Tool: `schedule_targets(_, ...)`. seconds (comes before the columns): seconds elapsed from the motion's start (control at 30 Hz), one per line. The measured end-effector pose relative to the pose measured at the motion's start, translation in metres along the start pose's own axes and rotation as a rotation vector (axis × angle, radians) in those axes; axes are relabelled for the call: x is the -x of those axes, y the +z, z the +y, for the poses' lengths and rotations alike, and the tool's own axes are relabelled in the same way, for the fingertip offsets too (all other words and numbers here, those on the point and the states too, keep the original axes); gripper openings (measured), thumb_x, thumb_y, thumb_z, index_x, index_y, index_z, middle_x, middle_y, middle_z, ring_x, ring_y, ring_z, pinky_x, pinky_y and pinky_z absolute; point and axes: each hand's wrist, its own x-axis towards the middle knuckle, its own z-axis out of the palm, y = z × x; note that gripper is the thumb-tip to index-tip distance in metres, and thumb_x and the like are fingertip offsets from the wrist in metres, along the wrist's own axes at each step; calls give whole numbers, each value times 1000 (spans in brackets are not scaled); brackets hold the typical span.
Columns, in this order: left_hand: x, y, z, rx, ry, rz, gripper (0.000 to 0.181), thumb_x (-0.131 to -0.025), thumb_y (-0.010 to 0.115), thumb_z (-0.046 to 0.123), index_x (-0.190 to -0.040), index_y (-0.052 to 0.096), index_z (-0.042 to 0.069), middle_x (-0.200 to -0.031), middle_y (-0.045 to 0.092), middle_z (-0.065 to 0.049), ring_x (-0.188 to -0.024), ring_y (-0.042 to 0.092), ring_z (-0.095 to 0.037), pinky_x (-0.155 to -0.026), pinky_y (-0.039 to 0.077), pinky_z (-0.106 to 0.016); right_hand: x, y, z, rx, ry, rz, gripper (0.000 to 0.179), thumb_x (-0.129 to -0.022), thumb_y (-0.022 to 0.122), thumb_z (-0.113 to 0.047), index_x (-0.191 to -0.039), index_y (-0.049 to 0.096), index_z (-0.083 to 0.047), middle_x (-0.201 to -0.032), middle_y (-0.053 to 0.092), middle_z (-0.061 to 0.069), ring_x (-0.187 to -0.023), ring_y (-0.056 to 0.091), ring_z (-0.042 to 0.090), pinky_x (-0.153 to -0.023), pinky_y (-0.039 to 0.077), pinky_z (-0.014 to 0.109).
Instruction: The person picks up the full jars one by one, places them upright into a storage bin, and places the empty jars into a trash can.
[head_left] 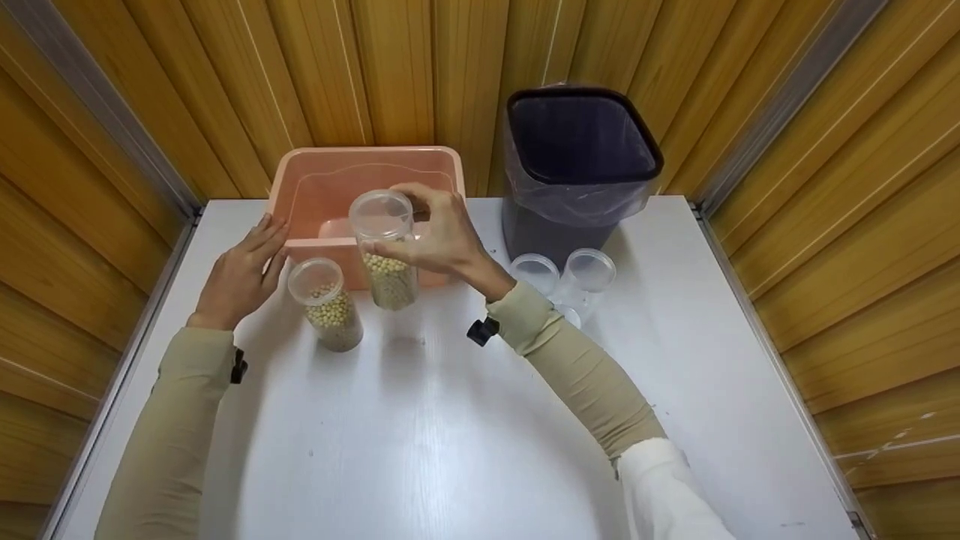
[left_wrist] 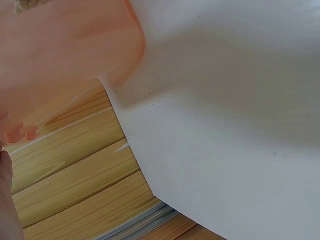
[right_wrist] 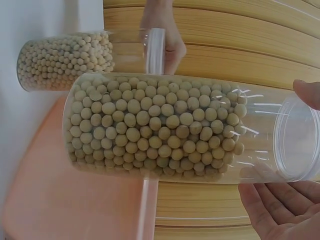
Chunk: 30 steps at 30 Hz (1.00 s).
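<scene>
My right hand (head_left: 442, 236) grips a clear plastic jar (head_left: 394, 285) near its top, thumb on one side and fingers on the other. Pale round soybeans (right_wrist: 155, 125) fill the lower part of this jar, which is lifted above the table in front of the pink tub (head_left: 367, 156). A second jar of soybeans (head_left: 335, 319) stands upright on the table to its left. My left hand (head_left: 236, 281) touches the tub's left front corner with extended fingers. In the left wrist view only a small part of this hand (left_wrist: 7, 200) shows at the left edge.
Right of the tub stands a dark bin (head_left: 559, 232) lined with a clear bag. Several clear containers (head_left: 591, 271) without visible beans stand in front of it. The white table (head_left: 450, 450) is enclosed by wood-patterned walls (head_left: 390, 67) at the back and sides.
</scene>
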Motion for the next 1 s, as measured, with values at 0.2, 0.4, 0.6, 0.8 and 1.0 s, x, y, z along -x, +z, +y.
schedule_targets(0.2, -3, 2, 1, -2, 7, -4, 43, -106, 65, 8, -148, 61, -2, -153, 60, -21, -148, 51, -43, -112, 48, -66, -9, -12, -11, -10, 19, 14, 72, -74, 98, -37, -130, 70, -1, -113, 78, 9, -96, 75, 19, -87, 63, 34)
schedule_targets(0.4, -5, 3, 2, -2, 19, 7, 44, -105, 67, 6, -147, 61, -2, -152, 60, -23, -147, 52, -45, -111, 49, -67, -23, -23, -20, 43, 2, 58, 69, -71, 98, -40, -125, 73, -5, -110, 78, 7, -110, 65, 19, -102, 51, 30)
schedule_targets(0.6, -7, 4, 4, 3, 17, 7, 45, -103, 68, 4, -147, 62, -2, -151, 61, -22, -146, 52, -45, -111, 48, -68, -36, -31, -24, -28, 37, 67, 66, -73, 97, -33, -125, 70, -3, -110, 76, 10, -97, 73, 19, -84, 63, 41)
schedule_targets(0.8, -3, 2, 4, 5, 0, 2, 44, -105, 68, 8, -148, 62, 0, -152, 61, -20, -147, 52, -43, -111, 48, -68, -51, -33, -23, -40, 55, 86, 64, -74, 97, -31, -125, 70, -3, -112, 76, 11, -98, 73, 19, -85, 60, 27)
schedule_targets(1.0, 0, -2, 2, 0, 6, 7, 45, -104, 68, 7, -148, 61, -1, -152, 61, -21, -146, 52, -44, -109, 48, -69, -64, -32, -18, -40, 62, 123, 67, -72, 98, -32, -125, 70, -4, -114, 76, 10, -99, 73, 17, -86, 60, 25)
